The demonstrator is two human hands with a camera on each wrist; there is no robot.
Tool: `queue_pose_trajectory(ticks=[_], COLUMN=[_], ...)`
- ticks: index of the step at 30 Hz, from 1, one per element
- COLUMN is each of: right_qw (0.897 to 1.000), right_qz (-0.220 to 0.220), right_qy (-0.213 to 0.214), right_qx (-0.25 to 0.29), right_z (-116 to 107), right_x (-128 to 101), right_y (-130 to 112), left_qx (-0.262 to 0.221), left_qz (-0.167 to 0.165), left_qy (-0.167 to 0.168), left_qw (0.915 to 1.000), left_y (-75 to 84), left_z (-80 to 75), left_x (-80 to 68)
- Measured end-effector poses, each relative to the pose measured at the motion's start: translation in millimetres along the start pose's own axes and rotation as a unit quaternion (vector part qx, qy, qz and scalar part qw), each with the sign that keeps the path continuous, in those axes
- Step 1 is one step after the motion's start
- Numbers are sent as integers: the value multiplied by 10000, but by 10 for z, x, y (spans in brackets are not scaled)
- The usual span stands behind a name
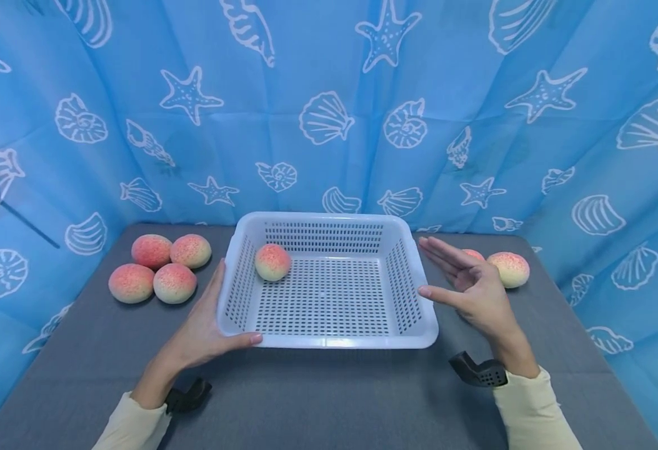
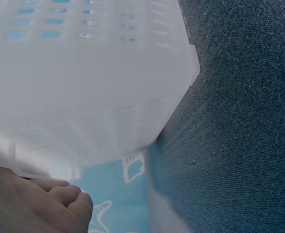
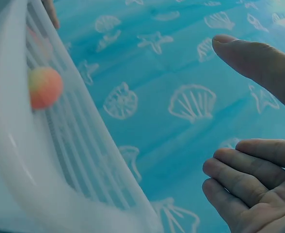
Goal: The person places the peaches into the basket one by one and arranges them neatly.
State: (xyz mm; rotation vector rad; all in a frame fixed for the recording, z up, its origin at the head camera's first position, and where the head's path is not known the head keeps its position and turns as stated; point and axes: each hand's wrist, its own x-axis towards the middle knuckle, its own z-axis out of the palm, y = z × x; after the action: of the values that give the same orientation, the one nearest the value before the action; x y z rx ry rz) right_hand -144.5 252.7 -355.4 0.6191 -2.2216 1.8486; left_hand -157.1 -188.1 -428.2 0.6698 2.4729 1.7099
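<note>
A white perforated plastic basket (image 1: 329, 342) stands mid-table with one peach (image 1: 273, 262) inside at its left. My left hand (image 1: 202, 331) holds the basket's near-left corner, its thumb along the front rim and its fingers at the outer left side. In the left wrist view, those fingers (image 2: 67, 199) lie at the rim of the basket (image 2: 84, 73). Beside the right rim, my right hand (image 1: 472, 290) has its thumb and fingers spread. The right wrist view shows a gap between that hand (image 3: 259, 184) and the basket (image 3: 16, 160), with nothing in the palm.
Several peaches (image 1: 175, 283) sit together on the grey tabletop (image 1: 329, 400) left of the basket. To the right are two more: one peach (image 1: 508, 269) in plain view, another (image 1: 473, 254) mostly behind my right hand. A blue seashell-patterned curtain (image 1: 329, 162) surrounds the table's back and sides.
</note>
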Motion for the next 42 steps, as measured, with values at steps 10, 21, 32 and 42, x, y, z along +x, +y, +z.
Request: queue_pose_trajectory(ticks=[10, 21, 32, 42], right_qw=[9928, 9874, 9712, 9906], right_qz=[-29, 363, 1300, 795], right_qy=[1126, 1537, 1372, 1092], right_qx=[408, 63, -1448, -207], right_z=[-529, -780, -998, -1145], right_x=[-104, -195, -510, -694], right_y=[25, 140, 494, 779], left_qx=[133, -33, 127, -22], left_qz=[17, 7, -79, 15], left_qy=[39, 12, 36, -20], left_qw=[9999, 10000, 9999, 10000], left_y=[2, 15, -3, 20], left_z=[1, 31, 11, 14], left_x=[-8, -4, -4, -2])
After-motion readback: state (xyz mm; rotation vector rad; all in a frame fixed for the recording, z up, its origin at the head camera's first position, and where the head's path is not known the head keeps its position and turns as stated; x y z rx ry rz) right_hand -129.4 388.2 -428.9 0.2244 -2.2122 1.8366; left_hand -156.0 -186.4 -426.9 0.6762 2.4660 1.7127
